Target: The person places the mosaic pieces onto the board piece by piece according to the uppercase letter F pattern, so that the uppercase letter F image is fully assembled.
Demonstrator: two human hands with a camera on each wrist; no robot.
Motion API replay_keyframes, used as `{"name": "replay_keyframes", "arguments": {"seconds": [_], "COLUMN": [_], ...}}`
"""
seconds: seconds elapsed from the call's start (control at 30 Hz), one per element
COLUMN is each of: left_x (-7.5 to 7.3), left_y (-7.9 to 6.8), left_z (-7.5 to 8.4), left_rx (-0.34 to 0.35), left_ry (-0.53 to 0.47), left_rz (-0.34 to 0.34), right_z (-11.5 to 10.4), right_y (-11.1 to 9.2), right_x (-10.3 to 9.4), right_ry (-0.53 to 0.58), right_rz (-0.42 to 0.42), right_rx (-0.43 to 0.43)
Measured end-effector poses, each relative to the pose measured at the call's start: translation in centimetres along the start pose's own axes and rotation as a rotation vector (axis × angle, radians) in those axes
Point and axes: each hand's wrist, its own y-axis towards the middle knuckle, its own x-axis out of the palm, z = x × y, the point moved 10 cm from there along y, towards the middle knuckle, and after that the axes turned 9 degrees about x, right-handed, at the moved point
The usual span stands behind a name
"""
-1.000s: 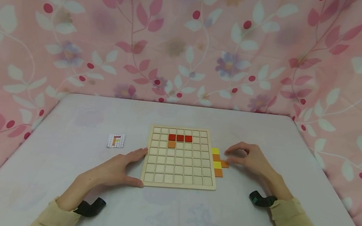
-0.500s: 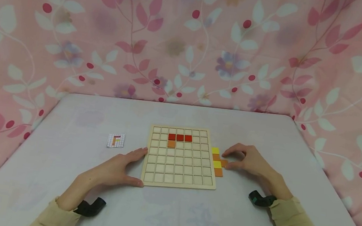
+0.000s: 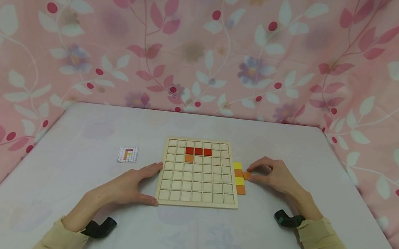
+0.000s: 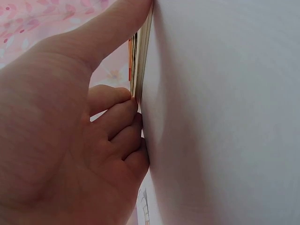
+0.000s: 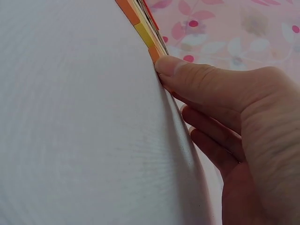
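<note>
A wooden grid board [image 3: 189,204] lies flat in the middle of the table, with three red tiles [image 3: 198,152] in a row and an orange tile [image 3: 189,158] under the leftmost. My left hand [image 3: 125,184] touches the board's left side, thumb at the near corner and fingertips farther up. Beyond the board's right edge, my right hand [image 3: 278,176] pinches a loose orange tile [image 3: 247,175] between thumb and index finger. Next to it runs a column of yellow and orange tiles [image 3: 240,181] along that edge. The right wrist view shows the thumb [image 5: 171,66] hiding most of the pinched tile.
A small printed card [image 3: 128,155] with a coloured grid pattern lies left of the board. White cloth [image 3: 192,240] covers the table, and a pink floral curtain [image 3: 193,49] hangs behind and at the sides. Black wrist devices [image 3: 100,227] sit by both sleeves.
The right thumb and index finger have closed on the loose orange tile, which has shifted slightly away from me and turned a little. The left hand and board have stayed put.
</note>
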Motion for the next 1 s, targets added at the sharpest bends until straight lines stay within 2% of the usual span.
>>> {"name": "replay_keyframes", "arguments": {"seconds": [0.23, 0.5, 0.77, 1.0], "left_x": [-0.1, -0.1, -0.1, -0.1], "left_y": [0.0, 0.0, 0.0, 0.0], "left_z": [0.1, 0.1, 0.1, 0.1], "left_rx": [0.004, 0.005, 0.004, 0.007], "left_ry": [0.001, -0.002, -0.002, 0.000], "left_rz": [0.001, 0.001, 0.001, 0.003], "right_z": [-0.3, -1.9, -0.2, 0.5], "right_y": [-0.1, -0.5, 0.0, 0.1], "right_x": [-0.1, -0.2, -0.5, -0.4], "right_ry": [-0.015, -0.019, -0.024, -0.008], "right_rz": [0.016, 0.022, 0.049, 0.041], "right_rx": [-0.010, -0.019, -0.046, -0.008]}}
